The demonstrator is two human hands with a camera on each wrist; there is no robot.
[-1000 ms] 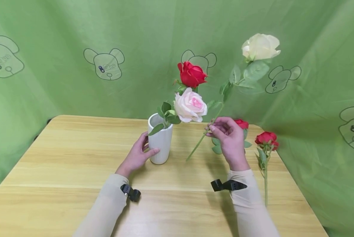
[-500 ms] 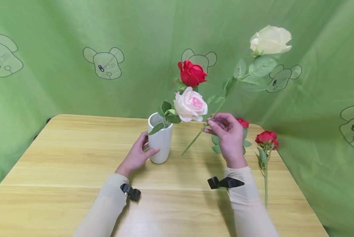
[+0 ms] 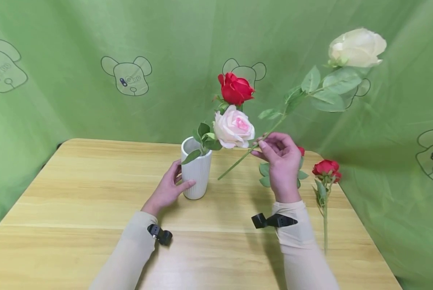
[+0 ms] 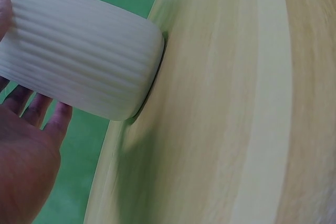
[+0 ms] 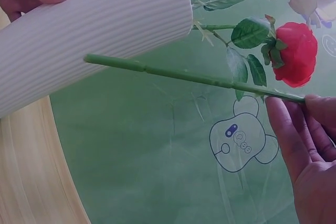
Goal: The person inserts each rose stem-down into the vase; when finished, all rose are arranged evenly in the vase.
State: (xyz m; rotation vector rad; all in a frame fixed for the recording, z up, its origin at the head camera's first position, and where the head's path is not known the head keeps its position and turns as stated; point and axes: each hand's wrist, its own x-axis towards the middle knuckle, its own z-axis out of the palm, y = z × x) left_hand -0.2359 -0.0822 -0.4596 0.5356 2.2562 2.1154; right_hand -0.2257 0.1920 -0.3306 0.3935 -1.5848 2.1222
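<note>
A white ribbed vase (image 3: 196, 173) stands on the wooden table (image 3: 75, 193) and holds a red rose (image 3: 235, 89) and a pink rose (image 3: 233, 128). My left hand (image 3: 167, 187) grips the vase (image 4: 79, 72) at its left side, thumb on the front. My right hand (image 3: 281, 159) pinches the green stem (image 3: 238, 161) of a cream rose (image 3: 356, 47), which slants up to the right in the air. The stem's cut end (image 5: 89, 59) hangs just right of the vase (image 5: 89, 40), near its upper half.
Two more red roses lie on the table at the right, one (image 3: 325, 168) near the right edge, one (image 3: 300, 151) mostly hidden behind my right hand. Green cloth with bear drawings (image 3: 127, 76) hangs behind and to both sides.
My right hand has lifted the cream rose and tilted it flatter. Its bloom swung right and up, its cut end rose and moved left toward the vase. The left hand stayed put.
</note>
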